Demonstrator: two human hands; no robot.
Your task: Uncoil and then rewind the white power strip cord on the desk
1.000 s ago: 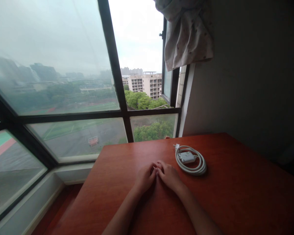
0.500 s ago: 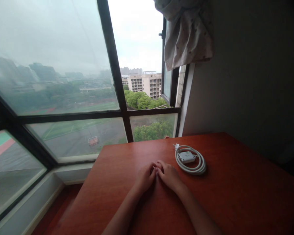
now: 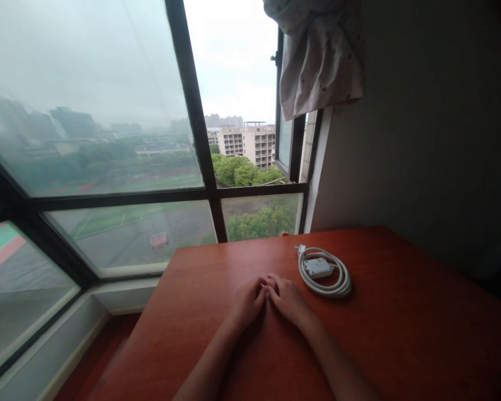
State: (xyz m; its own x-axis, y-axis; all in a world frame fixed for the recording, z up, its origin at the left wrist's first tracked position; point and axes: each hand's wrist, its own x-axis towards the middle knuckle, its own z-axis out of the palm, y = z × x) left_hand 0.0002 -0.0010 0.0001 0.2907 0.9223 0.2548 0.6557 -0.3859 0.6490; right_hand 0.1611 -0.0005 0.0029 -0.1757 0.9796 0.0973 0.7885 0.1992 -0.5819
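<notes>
My left hand (image 3: 245,305) and my right hand (image 3: 289,299) rest palm down side by side on a reddish-brown wooden table (image 3: 401,340). Their fingertips meet at the middle, fingers lying loosely on the wood, and neither holds anything. Just right of and beyond my right hand lies a coiled white cable (image 3: 333,288) with a small white power box (image 3: 318,268) inside the coil and a plug end at its far side. A small gap separates my right hand from the coil.
The table's far edge runs along a large window with dark frames (image 3: 196,128); one pane at the right stands ajar. A bunched pale curtain (image 3: 321,61) hangs at the top right. A grey wall (image 3: 421,139) borders the table on the right.
</notes>
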